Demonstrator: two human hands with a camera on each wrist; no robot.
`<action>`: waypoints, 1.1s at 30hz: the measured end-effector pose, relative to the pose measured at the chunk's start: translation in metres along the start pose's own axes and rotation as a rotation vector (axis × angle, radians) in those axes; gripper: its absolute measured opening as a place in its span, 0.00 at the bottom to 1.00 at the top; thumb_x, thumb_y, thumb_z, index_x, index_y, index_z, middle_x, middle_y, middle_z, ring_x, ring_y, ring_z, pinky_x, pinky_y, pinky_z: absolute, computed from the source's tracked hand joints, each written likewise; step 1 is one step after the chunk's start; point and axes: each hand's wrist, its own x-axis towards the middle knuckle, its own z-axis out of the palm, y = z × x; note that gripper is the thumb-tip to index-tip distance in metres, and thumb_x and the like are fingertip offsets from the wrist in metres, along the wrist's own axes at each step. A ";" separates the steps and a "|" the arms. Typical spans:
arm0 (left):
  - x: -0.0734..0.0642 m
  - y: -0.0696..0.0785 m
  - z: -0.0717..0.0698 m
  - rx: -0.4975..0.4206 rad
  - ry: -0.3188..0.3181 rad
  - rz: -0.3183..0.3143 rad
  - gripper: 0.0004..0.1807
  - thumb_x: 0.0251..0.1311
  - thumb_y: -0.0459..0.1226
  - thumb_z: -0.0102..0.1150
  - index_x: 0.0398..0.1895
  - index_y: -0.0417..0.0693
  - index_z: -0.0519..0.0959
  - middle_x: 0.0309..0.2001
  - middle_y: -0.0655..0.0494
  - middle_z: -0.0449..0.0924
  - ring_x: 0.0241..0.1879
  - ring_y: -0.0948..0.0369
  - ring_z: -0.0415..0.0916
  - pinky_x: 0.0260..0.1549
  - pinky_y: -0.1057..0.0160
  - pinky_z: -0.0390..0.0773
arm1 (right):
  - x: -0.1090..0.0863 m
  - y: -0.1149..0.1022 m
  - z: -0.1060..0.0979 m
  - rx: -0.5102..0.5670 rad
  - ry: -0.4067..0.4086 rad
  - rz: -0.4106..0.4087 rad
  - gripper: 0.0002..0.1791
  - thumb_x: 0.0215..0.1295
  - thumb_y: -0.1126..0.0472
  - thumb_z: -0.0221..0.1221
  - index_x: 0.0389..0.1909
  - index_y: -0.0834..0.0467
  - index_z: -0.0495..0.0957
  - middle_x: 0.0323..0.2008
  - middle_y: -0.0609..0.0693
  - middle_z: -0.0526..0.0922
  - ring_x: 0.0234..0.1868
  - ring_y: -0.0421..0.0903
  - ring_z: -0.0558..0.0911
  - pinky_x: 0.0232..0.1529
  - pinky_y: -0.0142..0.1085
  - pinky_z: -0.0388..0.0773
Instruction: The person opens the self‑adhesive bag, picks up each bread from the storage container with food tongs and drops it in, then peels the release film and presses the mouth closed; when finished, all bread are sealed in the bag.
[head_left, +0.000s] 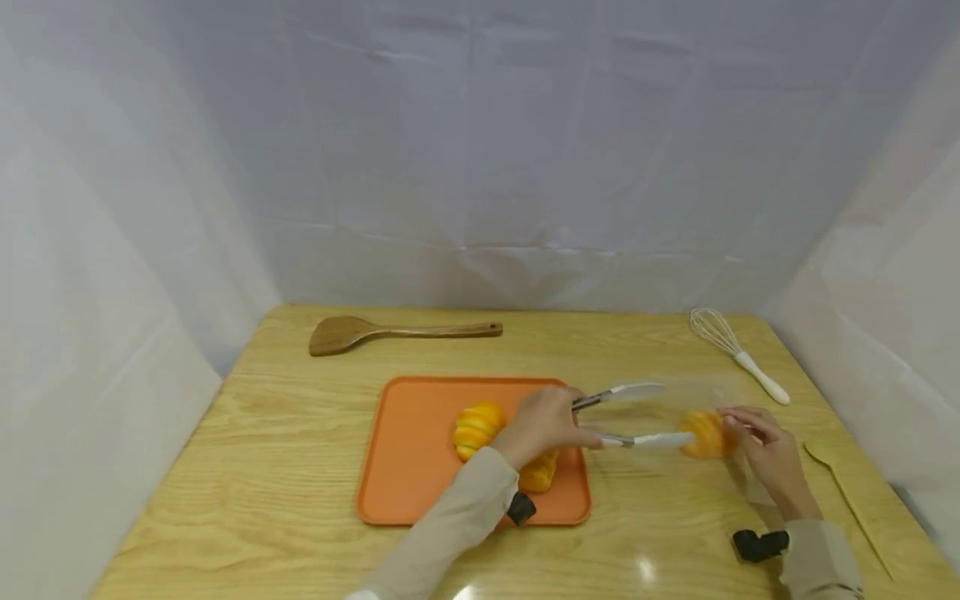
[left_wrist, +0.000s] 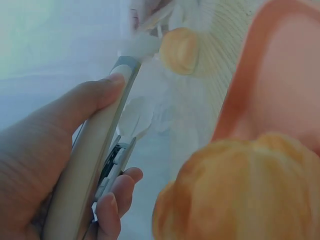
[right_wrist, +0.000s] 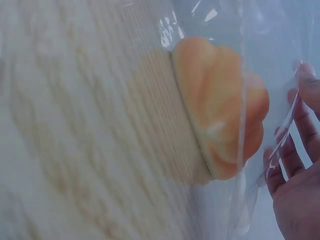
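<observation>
My left hand [head_left: 546, 425] holds a pair of tongs [left_wrist: 95, 145], thumb on one arm and fingers round the other. Their white tips stand spread apart, one beside a bread roll [right_wrist: 220, 110]. That roll lies within a clear plastic bag [right_wrist: 242, 200], low over the wooden table. Thumb and fingers of my right hand [head_left: 768, 454] pinch the bag's edge just right of the roll. Under my left forearm, an orange tray [head_left: 408, 433] carries a ridged bread roll [head_left: 477, 427] and another bread piece [head_left: 538, 475], partly hidden by the hand and sleeve.
A wooden spatula [head_left: 352, 333] lies at the back left of the table [head_left: 285, 433]. At the back right is a whisk [head_left: 738, 354] with a white handle. A long thin wooden spoon [head_left: 847, 500] lies along the right edge. White sheeting [head_left: 480, 167] surrounds the table.
</observation>
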 end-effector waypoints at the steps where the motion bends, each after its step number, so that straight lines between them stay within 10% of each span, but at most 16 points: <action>1: -0.004 -0.002 -0.002 0.004 0.010 0.006 0.39 0.44 0.58 0.74 0.60 0.51 0.78 0.41 0.58 0.85 0.30 0.65 0.74 0.31 0.69 0.76 | 0.000 0.000 0.000 -0.008 -0.005 0.003 0.10 0.66 0.76 0.55 0.44 0.70 0.82 0.42 0.24 0.78 0.45 0.22 0.76 0.43 0.13 0.71; 11: -0.059 -0.036 -0.030 -0.178 0.049 -0.031 0.38 0.42 0.60 0.74 0.59 0.55 0.79 0.40 0.57 0.85 0.29 0.64 0.72 0.30 0.65 0.73 | 0.002 -0.001 -0.001 -0.010 -0.043 0.057 0.12 0.68 0.71 0.56 0.41 0.54 0.84 0.41 0.31 0.82 0.43 0.22 0.76 0.43 0.14 0.70; 20: -0.116 -0.083 -0.052 -0.244 0.170 -0.192 0.40 0.39 0.57 0.77 0.58 0.52 0.80 0.45 0.54 0.85 0.34 0.60 0.73 0.32 0.62 0.71 | 0.001 -0.011 -0.003 -0.047 -0.113 0.167 0.08 0.73 0.62 0.53 0.43 0.50 0.81 0.41 0.26 0.77 0.44 0.21 0.72 0.44 0.15 0.66; 33: -0.175 -0.127 -0.065 -0.263 0.240 -0.372 0.42 0.40 0.56 0.76 0.60 0.49 0.78 0.19 0.58 0.63 0.20 0.63 0.58 0.20 0.67 0.62 | 0.002 -0.009 -0.002 -0.123 -0.154 0.113 0.16 0.74 0.61 0.52 0.51 0.71 0.76 0.43 0.19 0.74 0.45 0.21 0.72 0.44 0.13 0.67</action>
